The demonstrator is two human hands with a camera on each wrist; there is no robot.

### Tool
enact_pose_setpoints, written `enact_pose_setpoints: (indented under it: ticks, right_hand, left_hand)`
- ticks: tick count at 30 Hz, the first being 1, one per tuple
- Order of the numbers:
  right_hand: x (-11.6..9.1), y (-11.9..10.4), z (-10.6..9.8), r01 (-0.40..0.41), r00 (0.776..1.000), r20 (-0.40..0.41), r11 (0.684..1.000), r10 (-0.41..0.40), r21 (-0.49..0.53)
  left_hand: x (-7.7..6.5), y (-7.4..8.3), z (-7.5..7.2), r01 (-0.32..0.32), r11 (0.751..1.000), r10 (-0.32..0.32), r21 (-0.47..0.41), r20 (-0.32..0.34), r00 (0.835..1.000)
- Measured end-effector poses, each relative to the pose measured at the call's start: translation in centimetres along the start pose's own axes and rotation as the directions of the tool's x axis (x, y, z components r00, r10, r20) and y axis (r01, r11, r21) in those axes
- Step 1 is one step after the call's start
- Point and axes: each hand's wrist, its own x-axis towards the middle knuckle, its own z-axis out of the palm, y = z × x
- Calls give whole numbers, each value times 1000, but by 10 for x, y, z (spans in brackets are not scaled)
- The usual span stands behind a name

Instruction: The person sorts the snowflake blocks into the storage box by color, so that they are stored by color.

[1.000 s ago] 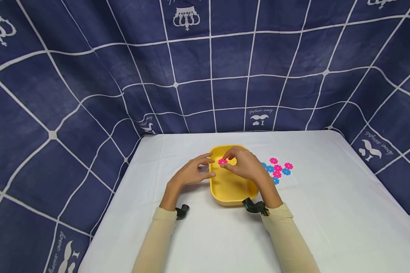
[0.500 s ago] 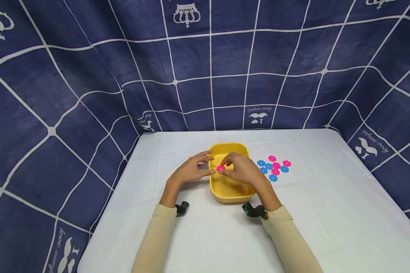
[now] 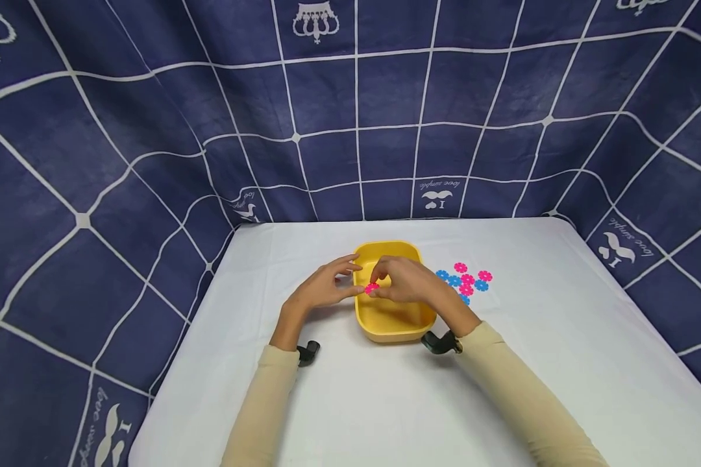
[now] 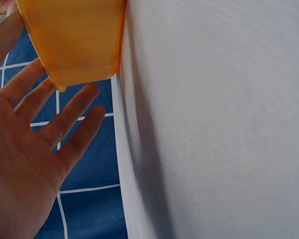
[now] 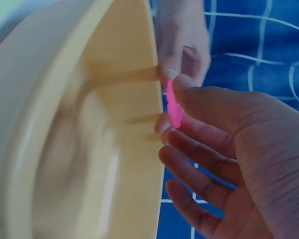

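A yellow tub point(image 3: 393, 319) stands on the white table. Over its left part, my right hand point(image 3: 407, 280) pinches a pink notched disc point(image 3: 371, 288) between thumb and fingers; the right wrist view shows the disc point(image 5: 174, 104) edge-on. My left hand point(image 3: 324, 285) is at the tub's left rim, its thumb close to the disc; whether they touch cannot be told. In the left wrist view, this hand point(image 4: 32, 144) has its fingers spread beside the tub's outer wall point(image 4: 74, 42).
Several loose pink discs point(image 3: 466, 290) and blue discs point(image 3: 481, 285) lie on the white table point(image 3: 350, 402) to the tub's right. Dark blue cloth point(image 3: 385, 155) with white lines hangs behind and at both sides.
My right hand has brought the pink disc down and left, toward the left thumb. The left hand stays by the tub's left rim. The head view has shifted slightly.
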Motion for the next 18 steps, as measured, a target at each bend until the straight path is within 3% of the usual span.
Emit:
enact_pose_setpoints:
  ticks: [8, 13, 18]
  right_hand:
    - [14, 3, -12, 102, 988, 127, 992, -91, -78]
    - [23, 9, -20, 150, 970, 201, 988, -138, -46]
    - [27, 17, -20, 166, 964, 216, 986, -159, -14]
  left_hand:
    - [2, 0, -1, 2, 1000, -2, 8, 12, 1000]
    - [2, 0, -2, -12, 1000, 12, 10, 10, 1000]
    - [2, -1, -2, -30, 999, 31, -20, 11, 999]
